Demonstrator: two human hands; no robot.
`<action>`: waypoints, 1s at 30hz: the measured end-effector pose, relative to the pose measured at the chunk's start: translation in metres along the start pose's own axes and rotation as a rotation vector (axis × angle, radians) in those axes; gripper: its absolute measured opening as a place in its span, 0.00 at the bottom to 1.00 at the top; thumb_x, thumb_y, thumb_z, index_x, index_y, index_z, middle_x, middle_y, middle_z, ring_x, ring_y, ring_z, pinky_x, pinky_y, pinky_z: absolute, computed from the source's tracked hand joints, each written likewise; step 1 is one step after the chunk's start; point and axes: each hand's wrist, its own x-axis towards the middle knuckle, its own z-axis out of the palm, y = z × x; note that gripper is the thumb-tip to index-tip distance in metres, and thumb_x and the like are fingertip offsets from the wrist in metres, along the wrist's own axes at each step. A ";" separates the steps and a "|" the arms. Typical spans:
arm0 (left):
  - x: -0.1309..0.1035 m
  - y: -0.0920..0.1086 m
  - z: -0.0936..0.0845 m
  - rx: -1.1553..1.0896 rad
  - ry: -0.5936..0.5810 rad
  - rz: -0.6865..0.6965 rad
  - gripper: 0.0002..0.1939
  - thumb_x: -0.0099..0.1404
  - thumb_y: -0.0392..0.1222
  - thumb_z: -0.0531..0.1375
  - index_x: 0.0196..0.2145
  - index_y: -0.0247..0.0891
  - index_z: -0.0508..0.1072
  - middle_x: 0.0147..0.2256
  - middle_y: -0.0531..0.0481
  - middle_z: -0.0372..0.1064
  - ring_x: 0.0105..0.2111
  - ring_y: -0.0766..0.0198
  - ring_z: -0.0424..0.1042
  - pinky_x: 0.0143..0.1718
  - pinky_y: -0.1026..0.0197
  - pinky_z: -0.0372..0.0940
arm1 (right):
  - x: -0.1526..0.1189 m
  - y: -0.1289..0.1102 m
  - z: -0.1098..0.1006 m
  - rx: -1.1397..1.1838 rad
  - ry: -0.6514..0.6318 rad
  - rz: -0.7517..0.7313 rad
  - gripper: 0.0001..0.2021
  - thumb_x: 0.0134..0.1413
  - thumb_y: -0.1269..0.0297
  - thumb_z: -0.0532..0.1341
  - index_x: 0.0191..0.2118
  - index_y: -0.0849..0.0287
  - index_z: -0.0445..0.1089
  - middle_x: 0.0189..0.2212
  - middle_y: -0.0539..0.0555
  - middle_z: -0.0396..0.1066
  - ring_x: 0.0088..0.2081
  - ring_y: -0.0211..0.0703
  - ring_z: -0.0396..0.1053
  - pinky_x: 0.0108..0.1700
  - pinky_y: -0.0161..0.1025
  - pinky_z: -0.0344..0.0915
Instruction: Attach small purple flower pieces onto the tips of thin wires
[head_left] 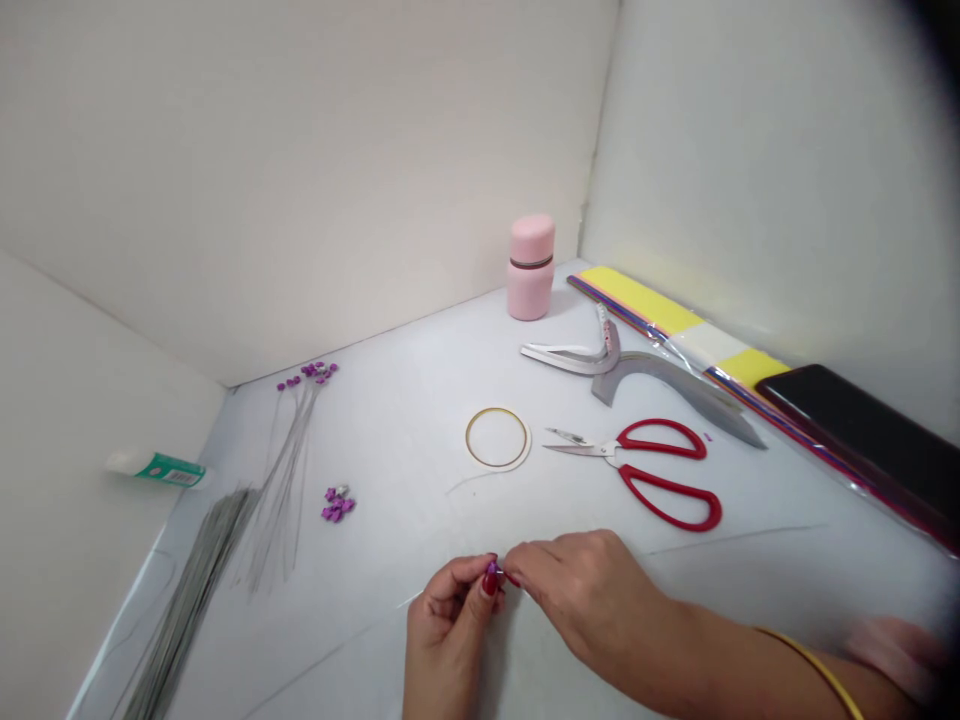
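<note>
Near the bottom centre, my left hand (457, 610) pinches a small purple piece (492, 568) between thumb and fingertips. My right hand (577, 590) comes in from the right, its closed fingertips at the same piece, on a thin light-coloured strand or wire that is too small to tell. Above my hands lies a ring of narrow tape (527, 445), with open red-handled scissors (626, 450) to its right. Several small purple pieces (337, 506) sit in a cluster to the left. Farther back are thin wires with purple tips (311, 375).
A bundle of grey wires (195, 590) and a green-and-white tube (169, 470) are at left. Behind stands a pink bottle (531, 270). Grey-white pliers (637, 365), yellow and coloured sheets (637, 300) and a black phone (862, 425) lie at right.
</note>
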 end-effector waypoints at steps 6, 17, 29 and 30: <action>0.000 0.001 -0.001 -0.015 -0.034 0.006 0.07 0.50 0.41 0.65 0.27 0.36 0.78 0.22 0.51 0.73 0.25 0.68 0.67 0.29 0.68 0.62 | 0.000 -0.001 -0.001 -0.003 -0.010 0.002 0.08 0.52 0.75 0.51 0.34 0.58 0.65 0.26 0.49 0.71 0.25 0.41 0.67 0.24 0.37 0.49; 0.001 0.001 -0.001 0.000 -0.028 0.010 0.07 0.50 0.41 0.66 0.27 0.36 0.78 0.21 0.51 0.73 0.24 0.68 0.67 0.28 0.68 0.62 | -0.001 0.000 0.000 -0.001 -0.011 0.005 0.08 0.52 0.75 0.52 0.34 0.58 0.65 0.26 0.48 0.71 0.25 0.41 0.66 0.24 0.37 0.48; 0.000 0.001 -0.001 -0.011 -0.035 -0.003 0.07 0.49 0.41 0.66 0.27 0.36 0.78 0.22 0.51 0.74 0.25 0.68 0.67 0.28 0.69 0.62 | 0.000 0.001 0.001 -0.011 -0.006 0.011 0.08 0.52 0.75 0.51 0.34 0.57 0.65 0.26 0.48 0.71 0.25 0.41 0.67 0.24 0.37 0.48; 0.000 0.001 -0.001 -0.017 -0.029 -0.004 0.07 0.49 0.41 0.66 0.27 0.36 0.78 0.22 0.51 0.74 0.24 0.68 0.67 0.28 0.69 0.62 | 0.000 0.001 0.001 -0.011 -0.005 0.007 0.08 0.52 0.75 0.51 0.34 0.57 0.65 0.26 0.48 0.71 0.25 0.41 0.67 0.24 0.38 0.48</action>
